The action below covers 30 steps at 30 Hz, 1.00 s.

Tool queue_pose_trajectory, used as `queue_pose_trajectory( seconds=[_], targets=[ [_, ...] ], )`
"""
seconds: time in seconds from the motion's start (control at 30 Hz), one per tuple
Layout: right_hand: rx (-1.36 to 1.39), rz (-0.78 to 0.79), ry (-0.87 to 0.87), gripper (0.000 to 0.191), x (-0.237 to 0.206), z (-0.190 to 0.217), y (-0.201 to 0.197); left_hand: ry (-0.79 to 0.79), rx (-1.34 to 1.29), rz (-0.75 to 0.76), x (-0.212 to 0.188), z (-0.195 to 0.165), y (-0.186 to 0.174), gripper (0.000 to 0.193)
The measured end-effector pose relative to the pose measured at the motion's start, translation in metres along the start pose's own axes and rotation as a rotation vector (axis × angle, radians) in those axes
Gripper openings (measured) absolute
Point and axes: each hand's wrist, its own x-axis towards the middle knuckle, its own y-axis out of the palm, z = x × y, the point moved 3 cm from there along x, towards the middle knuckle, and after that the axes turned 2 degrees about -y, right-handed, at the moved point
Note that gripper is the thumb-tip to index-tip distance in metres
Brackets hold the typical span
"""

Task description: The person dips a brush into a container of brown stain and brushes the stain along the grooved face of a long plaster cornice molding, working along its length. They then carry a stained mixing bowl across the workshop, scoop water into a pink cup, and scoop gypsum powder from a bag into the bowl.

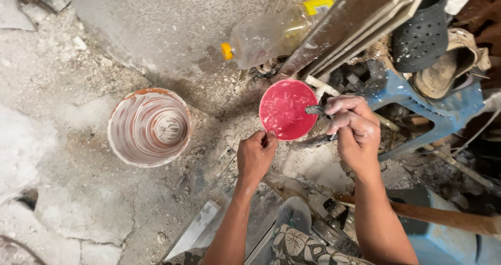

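Pink bowl (pixel 287 108) w/ white smears, bucket (pixel 150 127) white w/ brown swirls, bottle cap (pixel 226 51) orange.

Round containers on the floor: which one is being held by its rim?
The small red bowl, pinched at its near rim by the left hand. The larger white-smeared bucket stands apart to its left, untouched.

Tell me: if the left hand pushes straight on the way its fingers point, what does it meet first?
The left hand already pinches the near rim of the red bowl. Going up-right, it would press into that bowl first; beyond lies the tool held by the right hand. Depth is uncertain.
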Motion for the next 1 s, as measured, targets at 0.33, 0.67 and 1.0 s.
queue_pose_trajectory(
  seconds=[0.33, 0.67, 1.0],
  targets=[
    [0.158, -0.388, -0.554, 0.024, -0.032, 0.032, 0.049, -0.066, -0.035, -0.134, -0.012, 0.032, -0.055, 0.031],
    [0.672, -0.248, -0.151, 0.011, -0.046, -0.034, 0.198, -0.19, 0.069, -0.43, -0.053, 0.088, -0.158, 0.031],
    [0.532, 0.794, 1.124, 0.04, -0.076, -0.051, 0.36, -0.492, 0.224, -0.661, -0.1, 0.113, -0.236, 0.039]
  ],
)
